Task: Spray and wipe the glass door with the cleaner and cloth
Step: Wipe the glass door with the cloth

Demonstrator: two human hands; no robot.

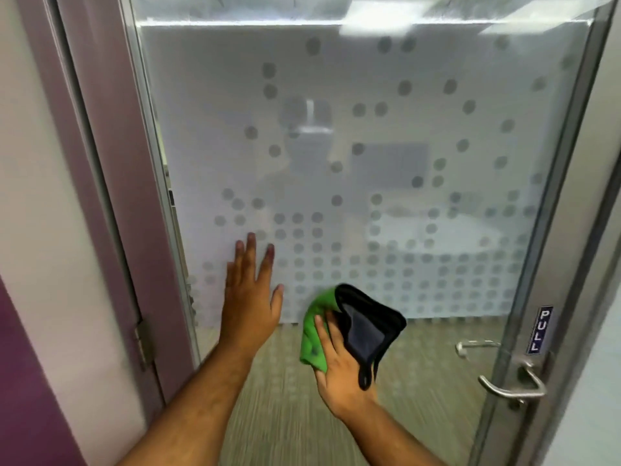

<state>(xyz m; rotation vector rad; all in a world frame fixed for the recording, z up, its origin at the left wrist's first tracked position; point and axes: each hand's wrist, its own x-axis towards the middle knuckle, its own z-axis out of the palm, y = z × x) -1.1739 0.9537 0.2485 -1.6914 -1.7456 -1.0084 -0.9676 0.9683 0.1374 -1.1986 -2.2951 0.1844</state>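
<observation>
The glass door point(369, 129) fills the view, with a frosted film dotted with grey circles over its upper part and clear glass below. My left hand point(250, 297) lies flat on the frosted glass near the door's left edge, fingers spread and pointing up. My right hand point(339, 364) presses a green and black cloth point(356, 327) against the glass at the lower edge of the frosted film. No spray cleaner is in view.
A metal lever handle point(510, 388) and a blue PULL sign point(541, 329) sit on the door's right frame. A purple door frame point(111, 196) with a hinge point(144, 344) stands at the left. Carpeted floor point(285, 415) shows through the clear lower glass.
</observation>
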